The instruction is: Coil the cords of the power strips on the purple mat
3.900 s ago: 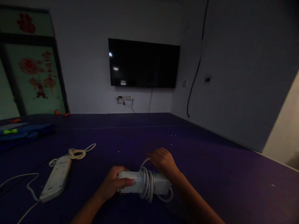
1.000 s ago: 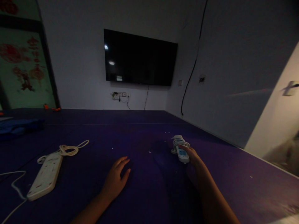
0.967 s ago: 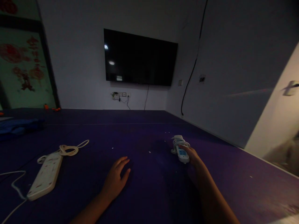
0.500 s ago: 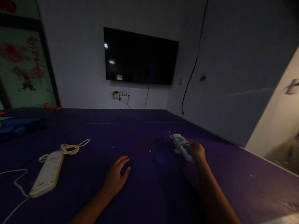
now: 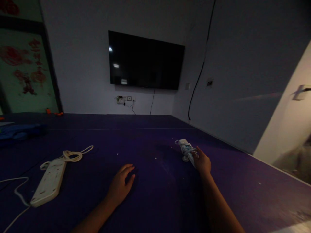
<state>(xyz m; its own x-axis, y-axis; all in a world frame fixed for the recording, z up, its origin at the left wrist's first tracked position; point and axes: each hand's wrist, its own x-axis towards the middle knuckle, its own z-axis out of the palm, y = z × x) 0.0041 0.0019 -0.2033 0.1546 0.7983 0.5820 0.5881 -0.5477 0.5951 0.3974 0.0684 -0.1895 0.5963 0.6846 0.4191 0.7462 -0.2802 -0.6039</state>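
Observation:
A white power strip with its cord wound round it lies on the purple floor mat at the right. My right hand rests on its near end, fingers curled over it. My left hand lies flat on the mat in the middle, fingers stretched out, holding nothing. A second white power strip lies at the left with a loosely coiled cord at its far end and another cord trailing off the left edge.
A black television hangs on the far wall above a wall socket. A black cable runs down the right wall. A blue object lies at the far left. A white door stands at the right.
Both hands held the wound power strip in the middle before; my right hand has carried it to the right and set it on the mat. My left hand now lies flat.

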